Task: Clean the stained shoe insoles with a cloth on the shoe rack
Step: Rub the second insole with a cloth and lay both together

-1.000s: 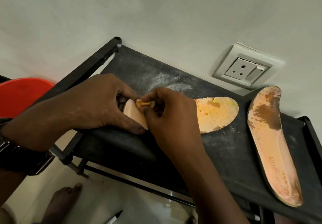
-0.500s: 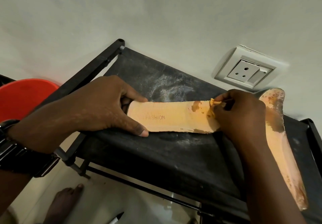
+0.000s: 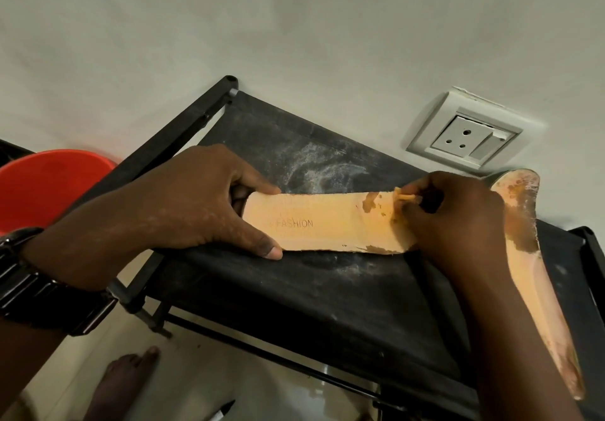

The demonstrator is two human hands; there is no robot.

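Slippage is the main risk in the head view: the peach insole (image 3: 327, 221) marked FASHION lies lengthwise on the black fabric shelf of the shoe rack (image 3: 311, 289), and only its heel end is steadied, held by the left hand (image 3: 196, 204) between an outstretched thumb on the near edge and a forefinger on the far edge. The right hand (image 3: 458, 217) has its fingers curled tight, pinching a small wad of yellow cloth (image 3: 404, 196) against the brown stain at the toe end. A hard rub there could probably buckle the thin insole or skid it on the dusty fabric. The cloth wad is so small that I judge it may smear the stain rather than lift it. The rack's fabric may also sag under pressure. The second insole (image 3: 520, 198), heavily stained, lies just beyond the right hand, partly hidden by that wrist, and a wide stroke could knock it toward the rack's edge. A wall socket (image 3: 465, 139) sits above on the wall, a red tub (image 3: 42, 185) to the left. A black wristwatch (image 3: 39, 286) is on the left wrist. A bare foot (image 3: 121, 381) and what looks like a pen (image 3: 222, 411) are on the floor below.
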